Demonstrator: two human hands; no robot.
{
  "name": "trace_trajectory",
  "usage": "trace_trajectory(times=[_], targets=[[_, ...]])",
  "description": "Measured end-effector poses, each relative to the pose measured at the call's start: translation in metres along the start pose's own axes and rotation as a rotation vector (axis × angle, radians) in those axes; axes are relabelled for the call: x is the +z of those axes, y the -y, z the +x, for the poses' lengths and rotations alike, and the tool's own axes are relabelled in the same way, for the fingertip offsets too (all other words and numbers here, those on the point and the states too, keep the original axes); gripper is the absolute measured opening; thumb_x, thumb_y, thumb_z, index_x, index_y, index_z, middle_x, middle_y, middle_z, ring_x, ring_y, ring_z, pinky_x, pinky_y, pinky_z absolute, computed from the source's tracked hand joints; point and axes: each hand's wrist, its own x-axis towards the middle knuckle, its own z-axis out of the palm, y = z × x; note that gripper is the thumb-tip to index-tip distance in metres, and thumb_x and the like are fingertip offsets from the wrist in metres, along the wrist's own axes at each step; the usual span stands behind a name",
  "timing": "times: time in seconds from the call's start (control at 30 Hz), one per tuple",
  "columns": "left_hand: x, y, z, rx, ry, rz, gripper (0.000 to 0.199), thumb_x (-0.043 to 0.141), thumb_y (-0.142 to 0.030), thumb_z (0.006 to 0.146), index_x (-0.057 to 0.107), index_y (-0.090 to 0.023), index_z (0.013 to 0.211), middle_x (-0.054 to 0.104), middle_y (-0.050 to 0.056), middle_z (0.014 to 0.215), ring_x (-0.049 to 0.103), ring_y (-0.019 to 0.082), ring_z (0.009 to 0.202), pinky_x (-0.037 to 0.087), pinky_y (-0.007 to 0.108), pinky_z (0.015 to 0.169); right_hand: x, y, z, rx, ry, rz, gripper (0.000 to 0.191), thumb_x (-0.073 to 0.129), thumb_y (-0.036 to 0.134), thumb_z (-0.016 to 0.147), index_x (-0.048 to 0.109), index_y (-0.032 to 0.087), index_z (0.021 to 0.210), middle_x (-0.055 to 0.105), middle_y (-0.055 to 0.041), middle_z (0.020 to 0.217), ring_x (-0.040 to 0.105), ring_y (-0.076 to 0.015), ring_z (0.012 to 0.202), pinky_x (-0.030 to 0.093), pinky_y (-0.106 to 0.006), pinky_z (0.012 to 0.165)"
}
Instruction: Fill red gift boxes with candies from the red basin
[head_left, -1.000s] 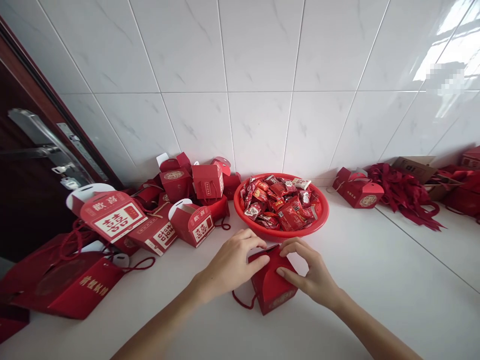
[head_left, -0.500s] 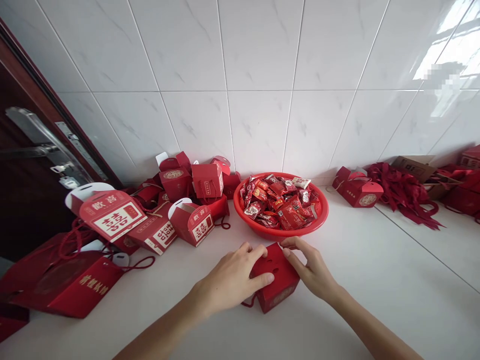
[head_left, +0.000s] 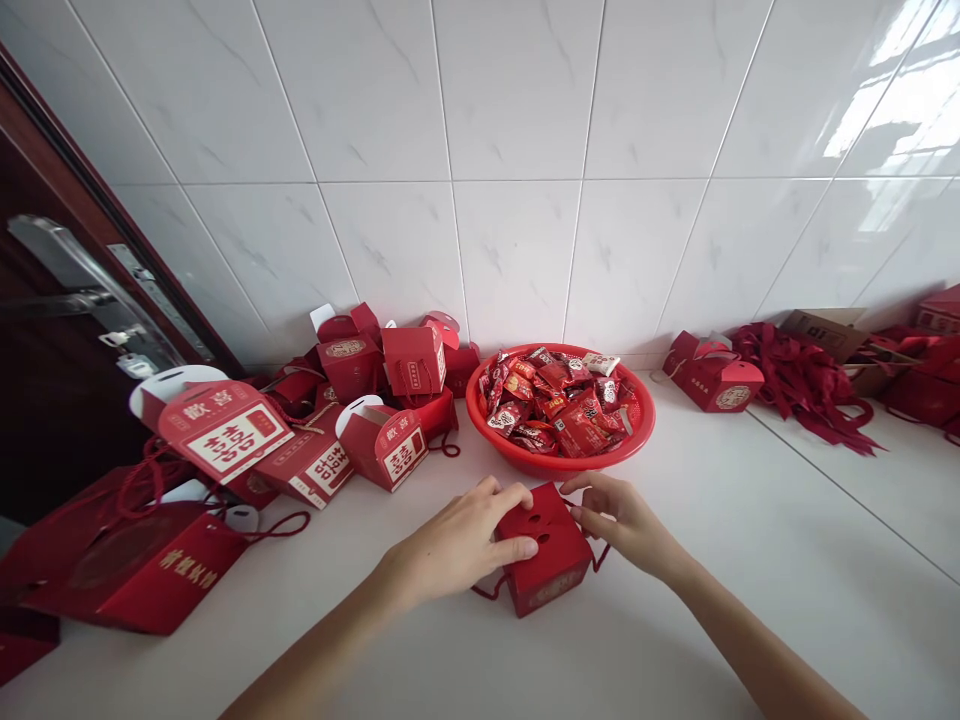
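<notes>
A small red box (head_left: 551, 560) with slots in its top stands on the white table in front of me. My left hand (head_left: 465, 535) grips its left side, the thumb lying on the top. At the box's right edge my right hand (head_left: 626, 520) pinches a dark red cord (head_left: 600, 556), which hangs down that side. More cord shows at the lower left of the box. Just behind is a red plastic basket (head_left: 517, 460) filled with wrapped sweets (head_left: 581, 425).
Many red boxes (head_left: 225, 425) with cords are piled at the left, beside a dark door (head_left: 45, 380) with a metal handle. Another red box (head_left: 712, 375), a heap of red ribbon (head_left: 806, 380) and a carton (head_left: 829, 335) lie at the right. A tiled wall (head_left: 517, 100) rises behind.
My right hand has shifted slightly right, off the box's top edge, and cord now shows on that side. The box has moved slightly left with my left hand.
</notes>
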Motion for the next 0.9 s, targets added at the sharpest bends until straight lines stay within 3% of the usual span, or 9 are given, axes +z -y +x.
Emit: trace_trajectory(times=[0.1,0.23,0.33,0.5,0.63,0.8,0.9], targets=[[0.001,0.003,0.001,-0.001,0.000,-0.006,0.035,0.059,-0.050,0.091,0.063,-0.030,0.120,0.060,0.005,0.111,0.063,0.027,0.107,0.049,0.039,0.095,-0.010,0.010,-0.002,-0.037,0.032,0.221,0.030,0.071,0.044,0.085,0.065,0.019,0.101,0.054,0.0045,0.061,0.052,-0.0122,0.056,0.047,-0.027,0.056],[0.004,0.005,0.002,-0.017,-0.035,0.006,0.042,0.061,-0.051,0.089,0.063,-0.030,0.125,0.060,0.007,0.116,0.064,0.028,0.105,0.051,0.038,0.090,-0.019,0.019,-0.007,-0.131,-0.040,0.367,0.025,0.074,0.042,0.085,0.069,0.021,0.095,0.062,-0.0008,0.072,0.051,-0.0116,0.058,0.044,-0.024,0.050],[0.005,0.002,0.002,-0.014,-0.065,0.009,0.039,0.062,-0.050,0.087,0.066,-0.029,0.121,0.059,0.006,0.115,0.066,0.028,0.102,0.052,0.037,0.086,-0.015,0.021,-0.009,-0.162,0.017,0.250,0.020,0.070,0.039,0.089,0.072,0.021,0.098,0.068,-0.0041,0.087,0.049,-0.0109,0.061,0.040,-0.023,0.049],[0.005,-0.005,0.000,-0.002,-0.100,-0.009,0.030,0.064,-0.042,0.086,0.070,-0.028,0.112,0.058,0.004,0.111,0.067,0.024,0.095,0.053,0.034,0.081,0.003,0.018,-0.009,-0.152,0.075,-0.018,0.018,0.064,0.034,0.092,0.073,0.022,0.101,0.068,-0.0014,0.083,0.046,-0.0109,0.061,0.040,-0.025,0.055],[0.002,-0.007,-0.001,0.039,-0.114,-0.055,0.029,0.064,-0.041,0.086,0.071,-0.026,0.110,0.059,0.005,0.114,0.066,0.021,0.090,0.054,0.034,0.080,0.010,0.014,-0.009,-0.177,0.066,-0.080,0.018,0.062,0.031,0.092,0.073,0.021,0.102,0.073,-0.0045,0.091,0.052,-0.0122,0.065,0.042,-0.025,0.056],[-0.009,-0.012,-0.005,0.144,-0.096,-0.418,0.036,0.062,-0.041,0.091,0.065,-0.025,0.124,0.060,0.007,0.132,0.066,0.018,0.092,0.058,0.032,0.079,0.009,0.013,-0.009,-0.206,0.057,-0.111,0.015,0.062,0.025,0.090,0.073,0.021,0.101,0.073,-0.0040,0.088,0.052,-0.0114,0.063,0.044,-0.025,0.056],[-0.016,-0.018,-0.010,0.185,-0.078,-0.678,0.036,0.063,-0.039,0.092,0.064,-0.023,0.125,0.061,0.009,0.135,0.067,0.022,0.107,0.058,0.037,0.091,0.007,0.016,-0.009,-0.225,0.048,-0.123,0.015,0.063,0.026,0.090,0.072,0.022,0.102,0.074,-0.0041,0.090,0.056,-0.0125,0.065,0.046,-0.025,0.056]])
